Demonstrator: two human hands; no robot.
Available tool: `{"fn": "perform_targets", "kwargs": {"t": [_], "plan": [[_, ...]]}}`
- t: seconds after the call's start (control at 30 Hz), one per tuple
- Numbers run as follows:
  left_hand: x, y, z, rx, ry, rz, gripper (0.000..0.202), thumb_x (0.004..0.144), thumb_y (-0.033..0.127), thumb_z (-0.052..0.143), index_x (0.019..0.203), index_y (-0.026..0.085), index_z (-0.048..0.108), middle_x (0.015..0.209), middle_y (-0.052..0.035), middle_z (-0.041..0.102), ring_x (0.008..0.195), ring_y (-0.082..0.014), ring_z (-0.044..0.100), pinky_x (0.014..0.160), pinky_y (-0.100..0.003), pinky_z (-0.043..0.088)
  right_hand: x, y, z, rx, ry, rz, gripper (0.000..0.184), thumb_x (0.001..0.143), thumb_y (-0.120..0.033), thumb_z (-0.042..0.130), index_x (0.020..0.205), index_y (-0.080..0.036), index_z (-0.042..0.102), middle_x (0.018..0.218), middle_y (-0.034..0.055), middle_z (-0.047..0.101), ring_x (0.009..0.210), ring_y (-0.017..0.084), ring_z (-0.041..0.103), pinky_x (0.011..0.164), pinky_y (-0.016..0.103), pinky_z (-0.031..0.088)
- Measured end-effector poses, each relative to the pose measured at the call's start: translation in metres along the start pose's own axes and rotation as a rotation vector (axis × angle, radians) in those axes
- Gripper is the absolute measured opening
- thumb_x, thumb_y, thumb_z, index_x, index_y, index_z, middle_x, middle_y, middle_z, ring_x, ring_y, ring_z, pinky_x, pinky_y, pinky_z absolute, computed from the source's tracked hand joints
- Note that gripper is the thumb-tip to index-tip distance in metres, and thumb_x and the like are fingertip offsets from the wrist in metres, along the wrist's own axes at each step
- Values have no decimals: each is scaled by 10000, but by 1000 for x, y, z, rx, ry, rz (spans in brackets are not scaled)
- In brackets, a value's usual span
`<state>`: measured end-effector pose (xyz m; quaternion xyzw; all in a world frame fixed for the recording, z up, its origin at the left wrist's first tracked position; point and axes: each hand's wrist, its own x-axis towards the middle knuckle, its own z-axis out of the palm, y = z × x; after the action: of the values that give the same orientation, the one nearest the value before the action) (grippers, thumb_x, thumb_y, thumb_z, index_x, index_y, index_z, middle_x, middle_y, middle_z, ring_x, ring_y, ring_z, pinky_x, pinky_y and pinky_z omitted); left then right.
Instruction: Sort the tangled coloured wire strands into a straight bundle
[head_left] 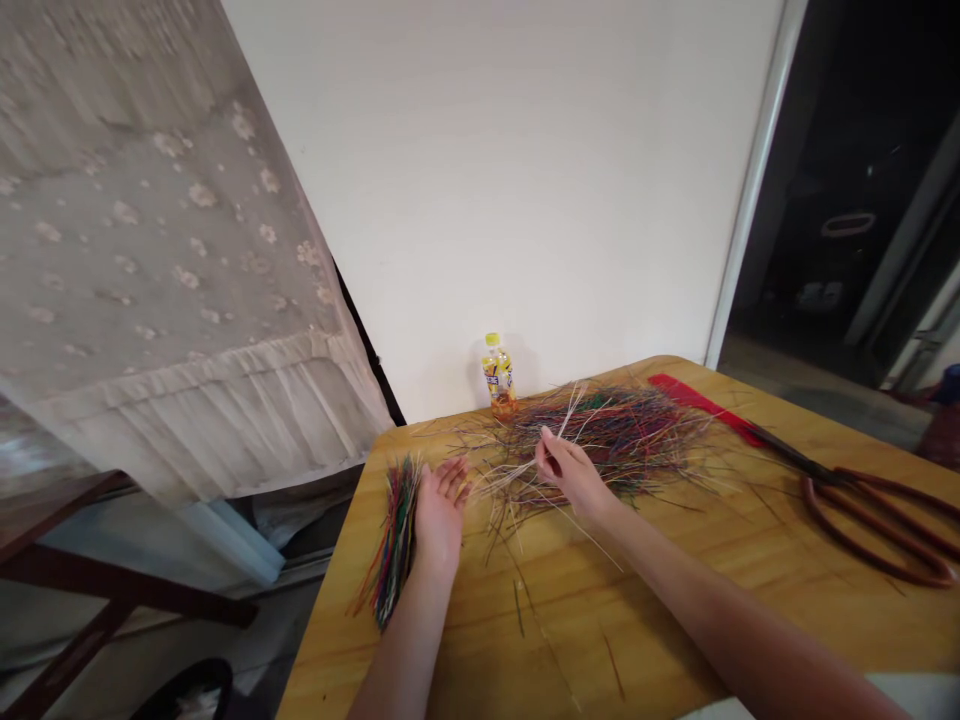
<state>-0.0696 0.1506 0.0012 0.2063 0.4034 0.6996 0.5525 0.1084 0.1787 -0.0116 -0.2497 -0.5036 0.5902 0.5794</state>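
Observation:
Thin white wires [517, 470] run through the pinched fingers of my right hand [566, 468], their ends sticking out on both sides. Behind and under that hand spreads a loose, tangled heap of coloured wires [637, 430], mostly red, purple and green. My left hand [442, 500] is open, palm up, with its fingers apart and nothing in it. Just left of it lies a neater bundle of coloured wires [397, 540], lined up lengthwise. Whether the left hand touches that bundle I cannot tell.
Large scissors [817, 465] with brown handles lie on the right of the wooden table [480, 640], blades in or under something red. A yellow-capped bottle [498, 375] stands by the white wall. Loose wire bits [519, 608] lie near the front. A floral curtain [187, 250] hangs left.

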Motion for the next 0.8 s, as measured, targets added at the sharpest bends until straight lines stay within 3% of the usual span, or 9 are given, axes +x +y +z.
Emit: {"fn": "perform_targets", "kwargs": {"t": [0.27,0.47,0.6,0.67,0.8], "plan": [[-3,8,3,-58,48,-62,418,925,380,352,744,148,648,943,-121,676,804,-159,645,670,-254,483,0,-2,-3,-103,11,-24,526,813,-636,464,525,-196,471,450,-47,333,446,103,277,475,268,209],[0,11,-4,65,-2,58,263,872,313,470,797,149,662,909,-86,683,813,-155,638,691,-244,472,-3,-12,-1,-381,14,-95,579,836,-661,374,490,-203,442,482,-22,398,488,120,347,520,276,277],[1,3,-7,256,-60,198,220,794,346,595,834,145,675,906,-79,694,824,-181,631,680,-246,462,-5,-13,2,-379,2,-91,589,817,-685,382,480,-204,430,477,-25,383,479,117,332,512,275,268],[0,1,-5,232,-48,134,188,814,307,572,821,146,671,889,-77,698,813,-180,637,666,-245,463,-5,-10,2,-311,-15,-75,578,819,-676,395,489,-203,437,475,-27,377,468,114,315,498,275,252],[-4,1,0,77,-33,-132,240,882,263,464,783,153,654,878,-79,696,751,-159,651,648,-255,484,-3,-5,0,-123,-39,-49,542,832,-634,434,510,-199,461,453,-42,335,443,105,276,476,272,211]]}}
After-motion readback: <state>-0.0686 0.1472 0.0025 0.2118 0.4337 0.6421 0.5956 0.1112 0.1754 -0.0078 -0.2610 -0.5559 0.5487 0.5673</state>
